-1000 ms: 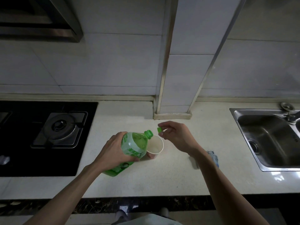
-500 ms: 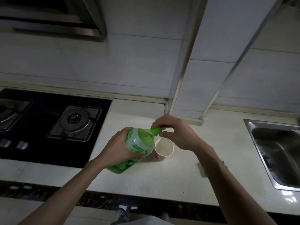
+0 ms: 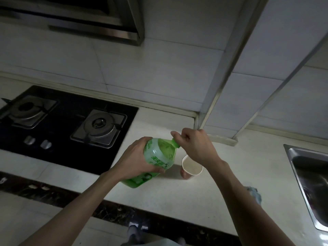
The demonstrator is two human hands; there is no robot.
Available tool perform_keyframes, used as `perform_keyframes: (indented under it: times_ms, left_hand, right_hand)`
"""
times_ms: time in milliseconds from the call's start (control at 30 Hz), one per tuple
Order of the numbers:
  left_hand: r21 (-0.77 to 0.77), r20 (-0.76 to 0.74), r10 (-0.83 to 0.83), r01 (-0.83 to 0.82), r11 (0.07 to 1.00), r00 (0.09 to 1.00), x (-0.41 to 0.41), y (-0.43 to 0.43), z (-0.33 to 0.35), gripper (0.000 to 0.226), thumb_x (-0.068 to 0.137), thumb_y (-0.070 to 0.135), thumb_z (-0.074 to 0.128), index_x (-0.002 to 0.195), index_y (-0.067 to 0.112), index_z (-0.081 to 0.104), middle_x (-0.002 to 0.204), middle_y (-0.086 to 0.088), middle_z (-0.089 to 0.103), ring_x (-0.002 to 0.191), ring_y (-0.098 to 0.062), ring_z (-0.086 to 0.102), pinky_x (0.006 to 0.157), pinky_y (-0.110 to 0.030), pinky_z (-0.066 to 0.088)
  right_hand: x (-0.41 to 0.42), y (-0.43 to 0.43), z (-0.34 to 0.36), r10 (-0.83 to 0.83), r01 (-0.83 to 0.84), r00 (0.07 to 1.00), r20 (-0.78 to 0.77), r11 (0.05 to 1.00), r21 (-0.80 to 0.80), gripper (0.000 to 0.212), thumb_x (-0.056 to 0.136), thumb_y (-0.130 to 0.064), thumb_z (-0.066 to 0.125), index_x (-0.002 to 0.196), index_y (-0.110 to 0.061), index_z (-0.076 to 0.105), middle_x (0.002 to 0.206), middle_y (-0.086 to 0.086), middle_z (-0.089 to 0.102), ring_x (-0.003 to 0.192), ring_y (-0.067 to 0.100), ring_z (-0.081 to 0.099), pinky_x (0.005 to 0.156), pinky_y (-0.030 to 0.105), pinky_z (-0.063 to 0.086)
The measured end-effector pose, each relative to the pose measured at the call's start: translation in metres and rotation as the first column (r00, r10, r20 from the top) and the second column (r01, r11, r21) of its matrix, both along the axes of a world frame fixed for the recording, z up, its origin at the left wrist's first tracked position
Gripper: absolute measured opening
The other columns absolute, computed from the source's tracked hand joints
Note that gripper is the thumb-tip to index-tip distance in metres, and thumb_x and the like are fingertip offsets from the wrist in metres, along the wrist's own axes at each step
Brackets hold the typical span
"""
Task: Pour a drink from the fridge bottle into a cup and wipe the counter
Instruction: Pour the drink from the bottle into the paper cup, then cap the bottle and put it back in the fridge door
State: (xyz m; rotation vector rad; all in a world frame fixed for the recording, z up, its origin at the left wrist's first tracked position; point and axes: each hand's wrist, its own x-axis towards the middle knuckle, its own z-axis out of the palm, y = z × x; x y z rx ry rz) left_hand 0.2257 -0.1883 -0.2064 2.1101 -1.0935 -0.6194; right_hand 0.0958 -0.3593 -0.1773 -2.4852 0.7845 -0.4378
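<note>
A green plastic bottle (image 3: pixel 158 157) stands tilted on the pale counter (image 3: pixel 177 196), its base on the surface and its neck leaning to the right. My left hand (image 3: pixel 134 162) grips its body. My right hand (image 3: pixel 193 144) is curled round the green cap at the bottle's neck. Just to the right of the bottle stands a paper cup (image 3: pixel 190 167), upright, with pale liquid inside; my right wrist partly covers its rim. A bluish cloth (image 3: pixel 254 193) lies on the counter behind my right forearm.
A black gas hob (image 3: pixel 62 125) with two burners fills the counter's left side. A steel sink (image 3: pixel 308 181) is at the right edge. A tiled column (image 3: pixel 230 96) juts out behind the cup. A range hood (image 3: pixel 88 18) hangs at upper left.
My right hand brought the green cap from beside the cup onto the bottle's neck and now wraps round it. The bottle came more upright. The view swung left and down.
</note>
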Motion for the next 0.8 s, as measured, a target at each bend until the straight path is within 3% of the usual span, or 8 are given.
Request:
perform_keyframes:
  times_ms: [100, 200, 333, 467, 633, 700, 800]
  left_hand:
    - [-0.013, -0.015, 0.022, -0.022, 1.0, 1.0, 0.002, 0.006, 0.0, 0.091, 0.048, 0.043, 0.095, 0.127, 0.027, 0.051, 0.112, 0.016, 0.06, 0.101, -0.003, 0.058, 0.08, -0.021, 0.047]
    - [-0.004, -0.009, 0.037, -0.037, 0.999, 0.999, 0.006, 0.013, 0.001, 0.095, 0.047, 0.044, 0.095, 0.129, 0.025, 0.051, 0.115, 0.014, 0.06, 0.104, -0.007, 0.059, 0.087, -0.028, 0.05]
    - [-0.021, -0.012, 0.042, -0.042, 0.999, 0.999, 0.014, 0.023, 0.001, 0.093, 0.047, 0.044, 0.096, 0.127, 0.027, 0.053, 0.113, 0.017, 0.061, 0.101, 0.001, 0.058, 0.084, -0.023, 0.049]
    - [-0.038, -0.043, 0.044, -0.045, 0.998, 0.998, 0.02, 0.029, 0.004, 0.088, 0.048, 0.042, 0.097, 0.123, 0.031, 0.052, 0.108, 0.02, 0.062, 0.097, 0.008, 0.058, 0.077, -0.014, 0.045]
    - [-0.059, -0.12, 0.028, -0.036, 0.998, 0.992, 0.029, 0.039, 0.006, 0.083, 0.051, 0.039, 0.097, 0.121, 0.036, 0.051, 0.105, 0.022, 0.063, 0.094, 0.015, 0.058, 0.071, -0.005, 0.043]
    - [-0.055, -0.159, 0.005, -0.014, 0.998, 0.987, 0.035, 0.044, 0.008, 0.082, 0.053, 0.037, 0.096, 0.122, 0.035, 0.053, 0.105, 0.019, 0.066, 0.094, 0.012, 0.061, 0.073, -0.009, 0.049]
    - [-0.044, -0.239, -0.043, 0.033, 0.998, 0.97, 0.047, 0.053, 0.01, 0.082, 0.052, 0.038, 0.096, 0.123, 0.035, 0.055, 0.105, 0.012, 0.069, 0.096, -0.002, 0.068, 0.082, -0.028, 0.059]
  right_hand:
    - [0.003, 0.002, 0.002, 0.075, -0.075, 0.997, -0.022, 0.997, -0.005, 0.064, 0.087, -0.064, 0.044, 0.063, -0.005, 0.052, 0.05, 0.003, 0.041, 0.048, 0.02, 0.039, 0.048, 0.035, 0.034]
    - [0.003, 0.002, 0.006, 0.194, -0.195, 0.98, -0.055, 0.981, -0.02, 0.064, 0.088, -0.067, 0.039, 0.073, -0.01, 0.065, 0.065, 0.0, 0.054, 0.059, 0.014, 0.051, 0.055, 0.037, 0.042]
    - [0.007, 0.0, 0.012, 0.369, -0.368, 0.929, 0.004, 0.926, 0.09, 0.018, 0.091, -0.033, 0.064, 0.106, -0.027, 0.073, 0.092, -0.007, 0.055, 0.081, 0.007, 0.057, 0.072, 0.024, 0.045]
    - [0.012, 0.0, 0.021, 0.443, -0.455, 0.891, 0.103, 0.86, 0.231, 0.036, 0.084, -0.009, 0.072, 0.115, -0.029, 0.07, 0.108, -0.009, 0.056, 0.096, 0.009, 0.059, 0.087, 0.019, 0.049]
    - [0.022, 0.008, 0.032, 0.477, -0.504, 0.862, 0.17, 0.839, 0.206, 0.04, 0.078, 0.001, 0.074, 0.111, -0.021, 0.069, 0.11, -0.01, 0.063, 0.099, 0.011, 0.06, 0.089, 0.023, 0.048]
    - [0.025, 0.013, 0.036, 0.487, -0.518, 0.853, 0.191, 0.834, 0.19, 0.037, 0.077, 0.001, 0.075, 0.108, -0.019, 0.071, 0.11, -0.01, 0.065, 0.098, 0.012, 0.061, 0.09, 0.024, 0.048]
    - [0.031, 0.017, 0.045, 0.531, -0.558, 0.828, 0.178, 0.812, 0.17, 0.037, 0.077, -0.001, 0.076, 0.11, -0.019, 0.072, 0.109, -0.008, 0.067, 0.1, 0.013, 0.062, 0.09, 0.024, 0.048]
